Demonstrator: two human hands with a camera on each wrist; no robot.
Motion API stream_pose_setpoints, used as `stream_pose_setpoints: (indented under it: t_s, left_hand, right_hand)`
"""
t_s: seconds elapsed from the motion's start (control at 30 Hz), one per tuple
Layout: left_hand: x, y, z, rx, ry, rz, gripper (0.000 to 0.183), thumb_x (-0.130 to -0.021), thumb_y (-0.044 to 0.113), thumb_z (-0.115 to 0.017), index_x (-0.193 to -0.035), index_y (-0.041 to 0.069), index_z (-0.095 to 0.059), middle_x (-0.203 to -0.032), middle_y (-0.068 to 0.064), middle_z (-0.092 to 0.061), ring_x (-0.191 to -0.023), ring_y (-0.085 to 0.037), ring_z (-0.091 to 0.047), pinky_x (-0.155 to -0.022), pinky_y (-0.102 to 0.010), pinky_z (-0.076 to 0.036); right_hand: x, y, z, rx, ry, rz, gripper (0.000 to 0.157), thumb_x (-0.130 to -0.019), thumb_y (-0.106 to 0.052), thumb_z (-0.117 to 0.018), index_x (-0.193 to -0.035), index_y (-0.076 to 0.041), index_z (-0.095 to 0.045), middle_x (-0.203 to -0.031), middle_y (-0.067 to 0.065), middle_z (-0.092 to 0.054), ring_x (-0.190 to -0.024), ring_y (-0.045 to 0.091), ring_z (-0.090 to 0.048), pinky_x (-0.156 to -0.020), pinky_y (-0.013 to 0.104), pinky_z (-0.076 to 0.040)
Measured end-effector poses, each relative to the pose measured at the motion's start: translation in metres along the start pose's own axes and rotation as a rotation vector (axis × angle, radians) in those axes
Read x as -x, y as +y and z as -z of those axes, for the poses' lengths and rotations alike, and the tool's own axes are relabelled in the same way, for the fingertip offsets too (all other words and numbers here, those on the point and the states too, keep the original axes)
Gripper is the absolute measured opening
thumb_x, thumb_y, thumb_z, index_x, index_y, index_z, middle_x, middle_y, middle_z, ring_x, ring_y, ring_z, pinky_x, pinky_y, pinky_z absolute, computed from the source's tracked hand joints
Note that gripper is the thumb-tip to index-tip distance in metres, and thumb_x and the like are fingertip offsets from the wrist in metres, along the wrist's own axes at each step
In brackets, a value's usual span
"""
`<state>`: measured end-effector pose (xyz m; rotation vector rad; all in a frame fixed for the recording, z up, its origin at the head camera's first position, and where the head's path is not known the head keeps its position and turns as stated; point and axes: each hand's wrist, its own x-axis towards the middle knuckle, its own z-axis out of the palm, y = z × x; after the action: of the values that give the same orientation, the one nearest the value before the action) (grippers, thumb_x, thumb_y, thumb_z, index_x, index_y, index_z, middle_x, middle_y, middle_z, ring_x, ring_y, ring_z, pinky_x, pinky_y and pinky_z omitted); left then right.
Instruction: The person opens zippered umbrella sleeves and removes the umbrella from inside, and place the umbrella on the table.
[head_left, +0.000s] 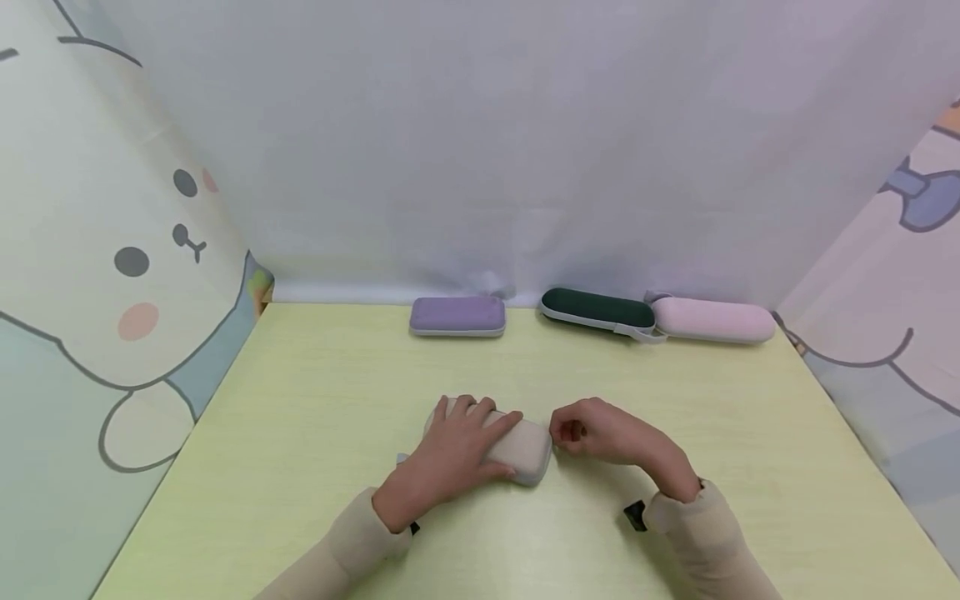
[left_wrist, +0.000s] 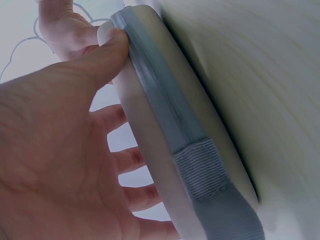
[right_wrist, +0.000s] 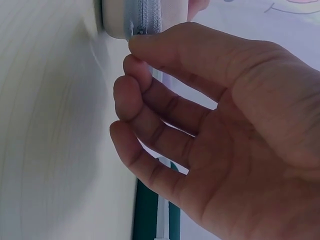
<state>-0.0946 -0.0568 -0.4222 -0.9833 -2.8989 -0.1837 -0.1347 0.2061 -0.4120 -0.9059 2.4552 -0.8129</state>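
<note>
A beige zip case [head_left: 521, 450] with a grey zipper band [left_wrist: 160, 95] lies on the table. My left hand [head_left: 457, 450] holds it from above, fingers spread over the top and thumb against its near side. At the case's right end is my right hand [head_left: 603, 433], its thumb and index finger pinched together at the zipper [right_wrist: 142, 17]. The zipper pull itself is mostly hidden by these fingertips. The other right fingers are curled with nothing seen in them. A grey fabric strap [left_wrist: 225, 210] sits at the case's left end. The zipper looks closed where it shows.
Along the table's back edge lie a purple case [head_left: 458, 315], a dark green case [head_left: 597, 307] with a grey strap, and a pink case [head_left: 714, 319]. The green and pink ones touch or nearly touch. A pale curtain [head_left: 480, 150] rises behind the yellow table [head_left: 315, 400].
</note>
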Motion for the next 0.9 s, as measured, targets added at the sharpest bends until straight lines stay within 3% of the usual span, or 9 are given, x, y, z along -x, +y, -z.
stream_pose_setpoints:
  t_s: [0.37, 0.67, 0.9]
  left_hand:
    - [0.001, 0.001, -0.001, -0.018, -0.003, -0.001, 0.069, -0.083, 0.066, -0.064, -0.142, 0.035, -0.046, -0.125, 0.001, -0.056, -0.116, -0.029, -0.051, -0.099, -0.059, -0.039]
    - [0.001, 0.001, -0.002, -0.023, -0.028, 0.008, 0.070, -0.083, 0.067, -0.061, -0.144, 0.036, -0.045, -0.127, 0.001, -0.055, -0.118, -0.029, -0.051, -0.101, -0.061, -0.039]
    - [0.001, 0.002, -0.001, -0.044, -0.003, 0.007, 0.070, -0.082, 0.068, -0.062, -0.143, 0.036, -0.046, -0.125, 0.001, -0.056, -0.116, -0.029, -0.051, -0.099, -0.058, -0.040]
  right_hand:
    - [0.003, 0.007, -0.001, -0.083, -0.054, 0.017, 0.019, -0.085, 0.001, -0.061, -0.084, -0.016, -0.070, -0.076, -0.009, -0.061, -0.068, 0.002, -0.053, -0.063, 0.020, -0.047]
    - [0.003, 0.008, -0.004, -0.227, -0.142, 0.055, 0.018, -0.084, 0.005, -0.064, -0.086, -0.012, -0.070, -0.083, 0.004, -0.069, -0.072, 0.004, -0.058, -0.068, 0.022, -0.052]
    - [0.002, 0.010, -0.006, -0.260, -0.178, 0.061, 0.015, -0.084, 0.001, -0.068, -0.084, -0.014, -0.071, -0.081, 0.003, -0.070, -0.070, 0.001, -0.057, -0.066, 0.021, -0.051]
